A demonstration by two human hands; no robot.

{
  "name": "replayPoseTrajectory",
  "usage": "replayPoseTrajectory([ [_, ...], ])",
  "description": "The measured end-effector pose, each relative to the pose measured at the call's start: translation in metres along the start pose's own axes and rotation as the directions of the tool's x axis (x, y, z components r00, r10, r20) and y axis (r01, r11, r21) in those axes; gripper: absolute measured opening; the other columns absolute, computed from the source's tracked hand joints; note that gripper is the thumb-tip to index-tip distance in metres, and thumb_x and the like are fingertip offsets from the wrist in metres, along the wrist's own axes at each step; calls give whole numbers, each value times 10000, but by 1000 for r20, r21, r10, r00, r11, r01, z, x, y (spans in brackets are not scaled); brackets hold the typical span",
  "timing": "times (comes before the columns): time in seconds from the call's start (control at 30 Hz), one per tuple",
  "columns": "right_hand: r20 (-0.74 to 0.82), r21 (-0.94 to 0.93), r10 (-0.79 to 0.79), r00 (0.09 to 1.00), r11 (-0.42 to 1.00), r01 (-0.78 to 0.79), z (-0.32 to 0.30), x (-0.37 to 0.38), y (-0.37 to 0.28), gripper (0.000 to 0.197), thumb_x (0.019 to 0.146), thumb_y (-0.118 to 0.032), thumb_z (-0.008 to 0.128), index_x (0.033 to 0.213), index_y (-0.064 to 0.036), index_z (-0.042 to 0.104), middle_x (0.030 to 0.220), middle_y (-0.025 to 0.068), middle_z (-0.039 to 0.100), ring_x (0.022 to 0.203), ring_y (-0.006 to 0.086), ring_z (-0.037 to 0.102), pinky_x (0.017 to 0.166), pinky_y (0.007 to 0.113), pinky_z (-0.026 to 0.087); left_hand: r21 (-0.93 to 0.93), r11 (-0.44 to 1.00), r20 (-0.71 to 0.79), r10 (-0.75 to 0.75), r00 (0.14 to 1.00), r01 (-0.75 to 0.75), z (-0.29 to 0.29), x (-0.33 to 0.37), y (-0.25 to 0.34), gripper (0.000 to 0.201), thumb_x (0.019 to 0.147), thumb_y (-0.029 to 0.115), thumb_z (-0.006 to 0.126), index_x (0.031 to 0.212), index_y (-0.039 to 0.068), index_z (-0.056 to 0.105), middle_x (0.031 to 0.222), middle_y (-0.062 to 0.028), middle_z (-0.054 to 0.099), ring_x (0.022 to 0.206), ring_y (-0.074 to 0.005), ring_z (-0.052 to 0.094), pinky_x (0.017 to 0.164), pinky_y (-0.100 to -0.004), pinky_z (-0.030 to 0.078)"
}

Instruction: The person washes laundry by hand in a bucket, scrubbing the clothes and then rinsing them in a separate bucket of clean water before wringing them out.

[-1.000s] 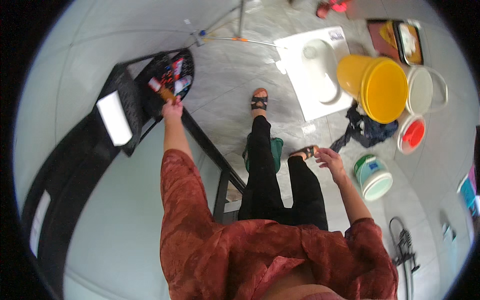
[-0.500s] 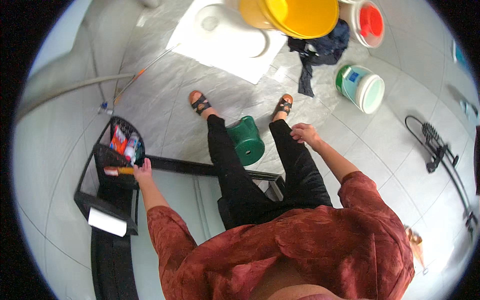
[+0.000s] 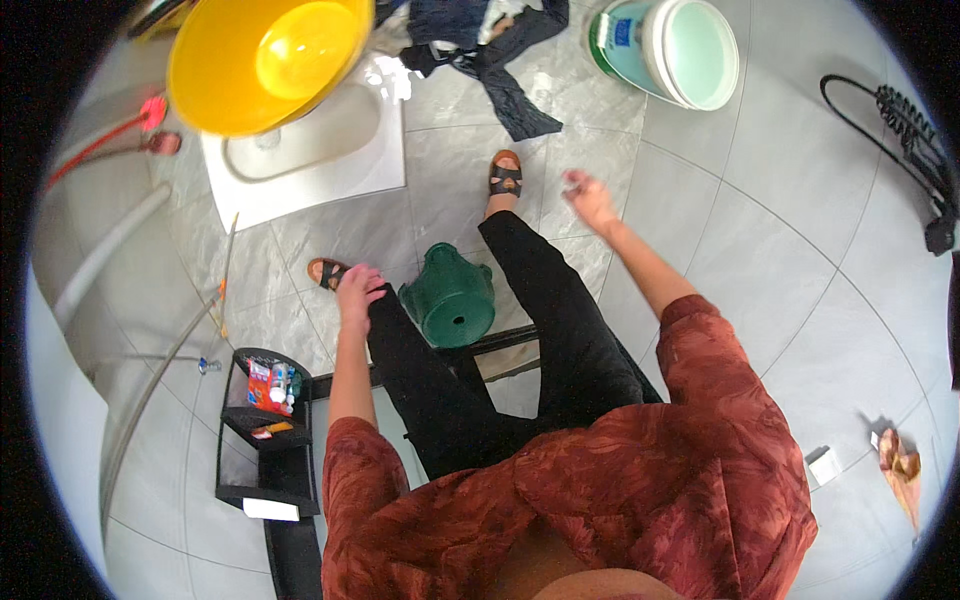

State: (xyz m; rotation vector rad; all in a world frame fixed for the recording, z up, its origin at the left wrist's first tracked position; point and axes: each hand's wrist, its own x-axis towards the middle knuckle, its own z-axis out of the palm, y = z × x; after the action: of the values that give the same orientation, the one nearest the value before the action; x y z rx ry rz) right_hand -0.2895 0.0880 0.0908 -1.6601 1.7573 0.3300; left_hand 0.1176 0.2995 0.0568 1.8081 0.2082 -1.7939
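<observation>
My left hand (image 3: 358, 294) is above my left trouser leg with its fingers apart and nothing in them; whether it touches the cloth I cannot tell. To the right of my right leg, my right hand (image 3: 592, 202) hangs in the air, its fingers loosely bent and apart, holding nothing. A green plastic stool (image 3: 448, 300) stands on the tiles between my feet. Left of my left arm, a black corner rack (image 3: 240, 490) carries a red packet (image 3: 262, 385), small bottles and an orange-handled item (image 3: 271, 430).
A large yellow basin (image 3: 220, 75) partly covers the white squat toilet (image 3: 390, 165). Dark wet-looking clothes (image 3: 510, 95) lie on the floor beside it. A pale green bucket (image 3: 640, 50) stands at the far right. Black coiled tubing (image 3: 905, 115) hangs on the right wall.
My left hand has moved from beside the rack to above my left leg. My right hand has moved away from my right leg. The view has shifted, and my feet stand differently.
</observation>
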Motion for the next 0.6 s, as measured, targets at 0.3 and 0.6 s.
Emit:
replayPoseTrajectory([
  [0.3, -575, -500, -381, 724, 864, 57, -162, 178, 143, 527, 745, -306, 604, 1149, 5, 470, 1064, 184, 551, 958, 327, 528, 828, 397, 418, 278, 948, 62, -175, 983, 151, 193, 46, -24, 293, 846, 219, 509, 1048, 6, 516, 905, -86, 595, 719, -158, 587, 565, -261, 474],
  [0.6, -731, -346, -268, 627, 938, -3, -117, 237, 147, 337, 776, -158, 505, 1043, 48, 511, 963, 227, 571, 888, 293, 552, 803, 391, 415, 943, 334, 26, -73, 997, 0, 183, 113, -133, 224, 810, 216, 494, 890, 25, 580, 776, -134, 617, 725, -281, 606, 627, -373, 478],
])
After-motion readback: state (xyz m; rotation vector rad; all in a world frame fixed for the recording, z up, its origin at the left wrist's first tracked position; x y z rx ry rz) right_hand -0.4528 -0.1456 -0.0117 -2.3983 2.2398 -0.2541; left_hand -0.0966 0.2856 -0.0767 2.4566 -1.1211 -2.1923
